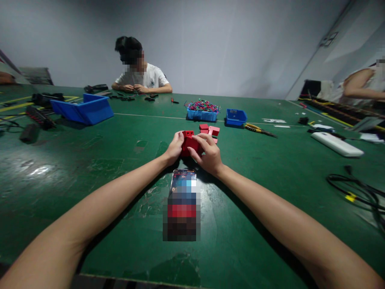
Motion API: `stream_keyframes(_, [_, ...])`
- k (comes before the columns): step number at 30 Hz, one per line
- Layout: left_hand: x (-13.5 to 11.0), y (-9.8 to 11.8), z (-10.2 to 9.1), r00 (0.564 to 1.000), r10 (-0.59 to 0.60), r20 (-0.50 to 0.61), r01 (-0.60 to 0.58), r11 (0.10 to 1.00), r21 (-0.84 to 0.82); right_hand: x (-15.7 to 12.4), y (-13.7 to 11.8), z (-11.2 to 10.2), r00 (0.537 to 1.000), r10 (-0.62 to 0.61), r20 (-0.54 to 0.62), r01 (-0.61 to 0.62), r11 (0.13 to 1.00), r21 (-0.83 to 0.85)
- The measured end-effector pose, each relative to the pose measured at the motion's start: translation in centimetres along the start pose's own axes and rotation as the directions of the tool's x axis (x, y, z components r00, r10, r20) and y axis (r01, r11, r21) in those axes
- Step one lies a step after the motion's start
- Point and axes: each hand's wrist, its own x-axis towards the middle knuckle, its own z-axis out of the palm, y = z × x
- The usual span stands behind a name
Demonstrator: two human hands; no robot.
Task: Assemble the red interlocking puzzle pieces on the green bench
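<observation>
A: Taking the phone (183, 196) on the green table (129, 224) as landmark, can see what at the far left?

B: Beyond the phone and well left, see dark items (40, 117), then a large blue bin (99, 111).

A: Next along?

B: Far beyond the phone, somewhat left, find a co-worker (153, 78) in a white shirt, with 2 hands near small dark parts (151, 97).

A: And nearer?

B: Just past the phone's far end, slightly left, see the left hand (174, 149), clasped against the left side of a red box (187, 143).

A: Place the box exactly?

B: Just beyond the phone, between 2 hands, with small openings showing on top. Can't tell whether resting on the table.

A: Further right?

B: Well beyond the phone, see a blue tray (202, 116) heaped with coloured wires (203, 105). Closer to the phone, to its right, find the right hand (210, 154), bent over the box's right side. Can't tell whether pinching anything. Just past that, see red pieces (213, 131), partly covered.

A: And the far right?

B: Beyond the phone, see a small blue bin (236, 121), yellow-handled pliers (254, 127), a white device (337, 144). Well right of the phone, see a black cable (357, 182); farther off, another person (361, 86).
</observation>
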Motion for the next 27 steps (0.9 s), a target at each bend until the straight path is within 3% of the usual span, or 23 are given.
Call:
stream_keyframes(12, [-0.4,0.4,-0.1,0.994,0.037,0.103,-0.040,0.999,0.033,-0.1,1.3,-0.2,0.989,0.074,0.125,-0.076,0.997,0.010])
stream_keyframes(17, [-0.3,0.3,-0.2,0.992,0.018,0.122,-0.013,0.999,-0.045,0.0,1.6,-0.1,0.985,0.067,0.158,-0.076,0.996,0.055])
stream_keyframes(24, [0.1,0.3,-0.1,1.000,-0.011,0.010,0.011,0.998,-0.063,-0.2,1.7,-0.2,0.990,-0.013,0.139,0.006,0.999,0.052])
stream_keyframes(27, [0.0,0.5,-0.1,0.999,-0.039,0.013,0.040,0.998,-0.043,-0.2,1.9,-0.4,0.991,-0.037,0.130,0.032,0.999,0.042])
